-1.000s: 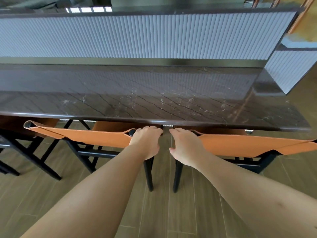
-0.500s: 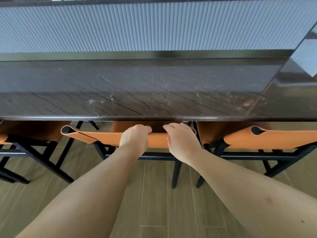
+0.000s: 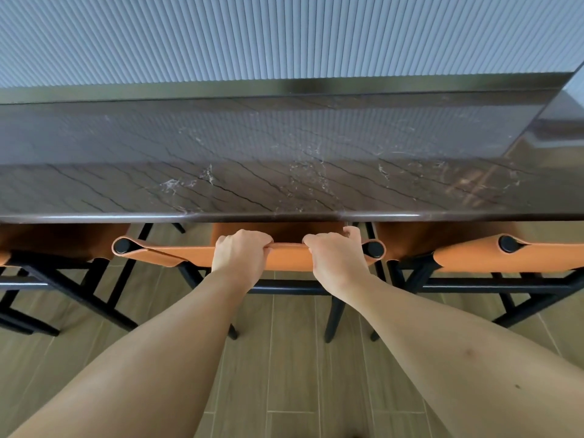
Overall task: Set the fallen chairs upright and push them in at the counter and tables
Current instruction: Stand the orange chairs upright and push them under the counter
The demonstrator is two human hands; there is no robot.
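An orange leather chair with a black frame (image 3: pixel 164 256) stands upright right in front of me, its seat tucked under the dark marble counter (image 3: pixel 284 172). My left hand (image 3: pixel 240 256) grips the top edge of its backrest left of centre. My right hand (image 3: pixel 336 260) grips the same backrest near its right post. A second orange chair (image 3: pixel 512 256) stands upright on the right, also under the counter. A third chair (image 3: pixel 57 245) shows partly at the left edge.
A ribbed grey panel (image 3: pixel 284 36) rises behind the counter. Wood-look floor tiles (image 3: pixel 284 374) lie below my arms. Black chair legs stand close together between the middle and right chairs.
My view has shifted left and closer to the counter. Both hands moved from the gap between two chairs onto one backrest, which now sits nearer the counter edge.
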